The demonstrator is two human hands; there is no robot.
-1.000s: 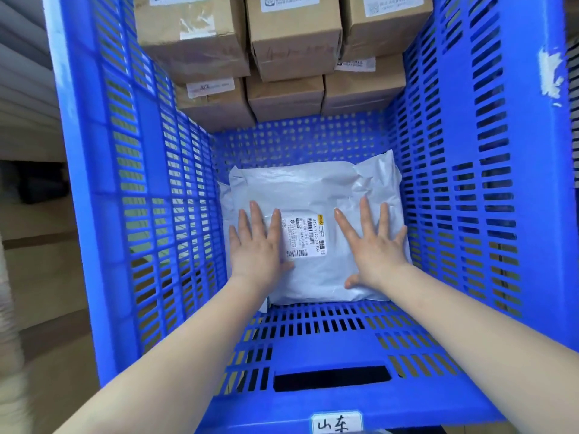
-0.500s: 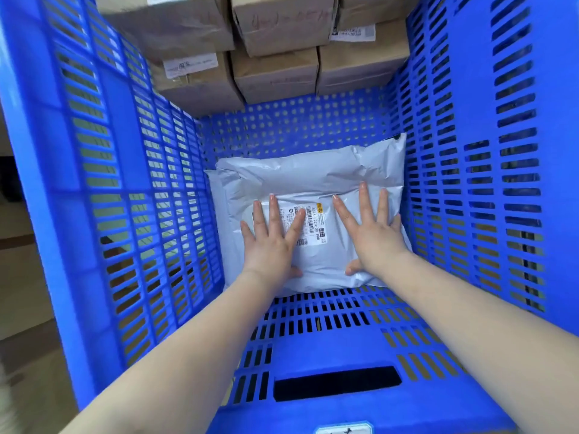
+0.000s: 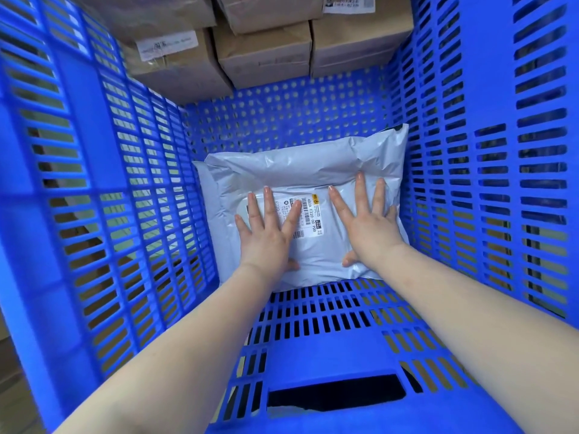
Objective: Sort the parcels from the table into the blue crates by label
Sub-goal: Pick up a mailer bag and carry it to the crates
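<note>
Fingers (image 3: 268,203) flat atop grey parcel (image 3: 300,164) in crate (image 3: 470,151)

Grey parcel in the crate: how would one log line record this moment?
step: placing | grey parcel: flat in blue crate | left hand, right hand: fingers straight, pressing it

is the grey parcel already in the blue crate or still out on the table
In. The grey parcel lies flat on the blue crate floor against the far wall, label up, with the left hand and right hand pressing flat on it.
</note>
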